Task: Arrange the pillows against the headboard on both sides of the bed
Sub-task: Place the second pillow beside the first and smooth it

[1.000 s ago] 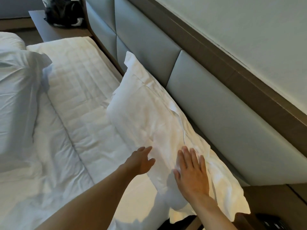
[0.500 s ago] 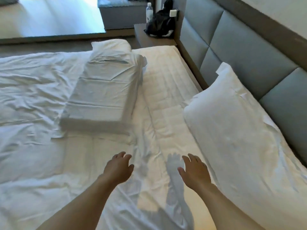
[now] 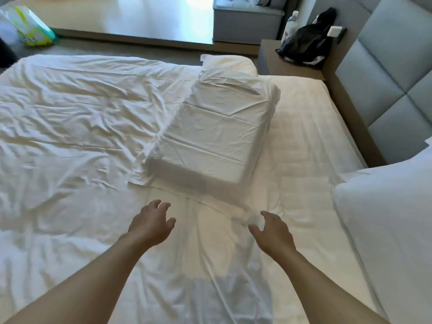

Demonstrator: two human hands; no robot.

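A white pillow (image 3: 388, 220) leans against the grey padded headboard (image 3: 385, 73) at the right edge of the view. A second white pillow (image 3: 215, 132) lies flat in the middle of the bed, with another pillow (image 3: 230, 64) partly hidden behind its far end. Both my hands hover over the sheet just short of the flat pillow's near edge. My left hand (image 3: 150, 224) has its fingers spread and holds nothing. My right hand (image 3: 272, 231) is likewise open and empty, a little to the right.
A crumpled white duvet (image 3: 70, 127) covers the left of the bed. A bare strip of mattress (image 3: 311, 127) runs along the headboard. The far nightstand (image 3: 275, 59) carries a black bag (image 3: 306, 45) and a bottle (image 3: 289, 25). A green-and-white pack (image 3: 30, 29) lies on the floor.
My hands left the pillow leaning on the headboard and moved left across the bed toward the flat pillow. My view swung from the headboard to the middle of the bed.
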